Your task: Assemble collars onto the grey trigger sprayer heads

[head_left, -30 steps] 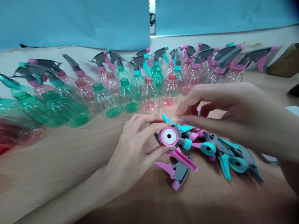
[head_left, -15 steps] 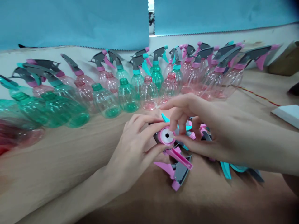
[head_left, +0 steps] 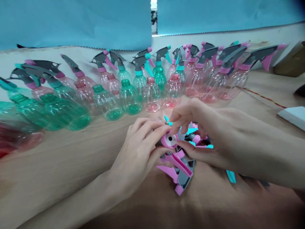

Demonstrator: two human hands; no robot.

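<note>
"Holding what, exactly, is the left hand (head_left: 140,148)?"

"A spray head (head_left: 167,145) — fingers and thumb are curled round its pink collar, which faces the viewer and shows a white disc (head_left: 172,143) with a dark hole in it."

"And the right hand (head_left: 214,135)?"

"Bent in from the other side, thumb and fingertips at the collar's edge. Whether it pinches anything there — I can't tell."

"What's beneath them?"

"The bench (head_left: 78,152). Just nearer than the fingertips lies a loose spray head (head_left: 184,178) with pink parts. More grey, pink and turquoise spray heads (head_left: 196,139) show under the right hand, partly hidden by it."

"Beyond the hands?"

"Bottles in rows. A clear bottle (head_left: 152,95) with a bare red neck and a green bottle (head_left: 130,99) stand past the left hand; farther off, many wear spray heads. To the right hand's outer side sit a white block (head_left: 293,117) and a red-yellow wire (head_left: 264,96)."
</note>
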